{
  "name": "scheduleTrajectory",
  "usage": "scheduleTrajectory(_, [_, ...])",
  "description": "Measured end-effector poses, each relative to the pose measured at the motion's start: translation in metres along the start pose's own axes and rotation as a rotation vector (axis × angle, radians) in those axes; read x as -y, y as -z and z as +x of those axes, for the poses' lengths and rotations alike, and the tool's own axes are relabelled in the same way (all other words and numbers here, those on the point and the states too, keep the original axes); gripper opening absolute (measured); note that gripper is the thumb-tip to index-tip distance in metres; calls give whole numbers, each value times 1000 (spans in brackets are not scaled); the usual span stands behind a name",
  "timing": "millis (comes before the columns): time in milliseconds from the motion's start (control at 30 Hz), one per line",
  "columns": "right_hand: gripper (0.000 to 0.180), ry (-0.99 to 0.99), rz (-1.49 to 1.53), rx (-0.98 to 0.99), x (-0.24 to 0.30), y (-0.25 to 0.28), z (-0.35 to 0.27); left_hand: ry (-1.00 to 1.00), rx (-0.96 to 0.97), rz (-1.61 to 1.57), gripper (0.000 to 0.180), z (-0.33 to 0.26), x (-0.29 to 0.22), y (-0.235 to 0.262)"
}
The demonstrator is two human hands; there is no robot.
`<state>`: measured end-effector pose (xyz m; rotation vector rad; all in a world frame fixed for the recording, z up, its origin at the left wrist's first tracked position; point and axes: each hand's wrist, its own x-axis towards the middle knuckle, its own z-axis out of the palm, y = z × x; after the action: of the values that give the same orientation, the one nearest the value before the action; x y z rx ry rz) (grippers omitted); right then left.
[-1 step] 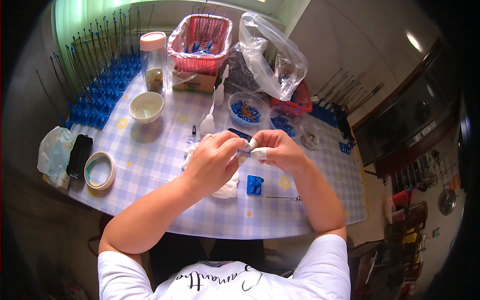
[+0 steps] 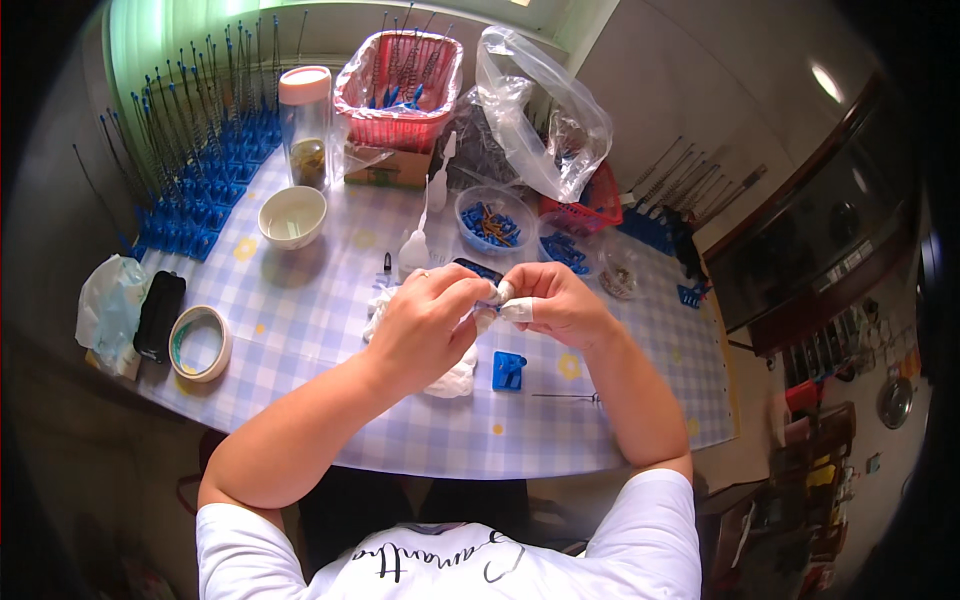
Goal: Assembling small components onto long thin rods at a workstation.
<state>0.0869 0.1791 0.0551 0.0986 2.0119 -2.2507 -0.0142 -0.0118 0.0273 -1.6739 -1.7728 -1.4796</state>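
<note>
Above the middle of the table my left hand [image 2: 424, 322] and my right hand [image 2: 562, 302] meet fingertip to fingertip. Both are closed in a pinch on something tiny, with a hint of blue; the fingers cover most of it. White tape wraps the thumb and index tip of my right hand, and pale wrapping shows on left fingertips. Under my left hand lies a crumpled white cloth or tissue [image 2: 456, 380]. A small blue plastic base [image 2: 509, 371] stands just in front of the hands. Near my right forearm rests a thin dark wire piece [image 2: 565, 397].
Beyond the hands are a tub of blue and brass-coloured parts [image 2: 492, 222], a white squeeze bottle [image 2: 413, 250] and a red basket [image 2: 400, 95]. Blue bases with upright springy rods [image 2: 195, 205] line the back left. A bowl [image 2: 292, 216] and tape roll [image 2: 200, 343] sit at left.
</note>
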Motion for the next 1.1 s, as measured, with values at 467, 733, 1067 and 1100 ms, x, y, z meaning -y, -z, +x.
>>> scheduleTrajectory(467, [16,22,253,95,-8,-5,-5,-66,21,-187,34,0,3,1])
scheduleTrajectory(733, [19,108,108,-49,-10,-8,-5,-42,-51,-207,32,-1,5,-1])
scheduleTrajectory(1067, [18,189,-160,-245,0,-30,-13,-28,-95,-51,29,0,0,2])
scheduleTrajectory(1100, [19,209,-170,-252,0,-32,-12,-13,-111,-32,29,-1,0,2])
